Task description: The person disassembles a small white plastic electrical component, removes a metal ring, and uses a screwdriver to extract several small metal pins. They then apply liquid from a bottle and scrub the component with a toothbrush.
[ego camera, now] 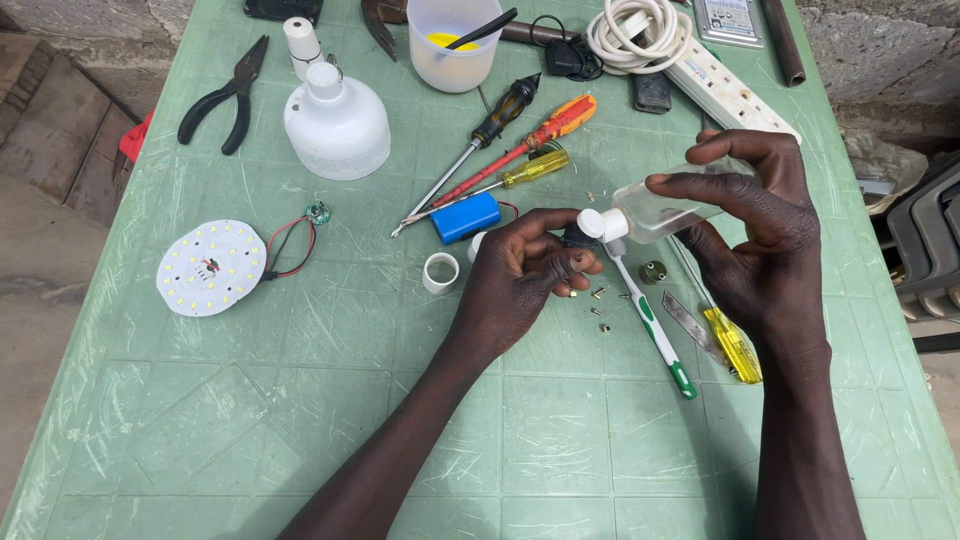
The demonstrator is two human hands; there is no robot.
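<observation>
Two hands over a scratched green table packed with repair stuff. Far left there's a round white LED board with red and black wires running to a tiny green circuit piece. Above that, black pliers and a white bulb housing. Moving toward the middle: three screwdrivers fanned out, a blue battery just under their tips, and a small white ring next to the left hand.

The left hand is curled around a small dark part, pinching it between thumb and fingers. The nozzle of a clear plastic bottle sits right against that part. The right hand grips the bottle, tilted sideways with its white cap pointing left.

Below the bottle lies a green and white toothbrush, with a few small brass screws scattered just beside it. Under the right wrist, a yellow-handled tool. Top right: white power strip and a coiled white cable.
</observation>
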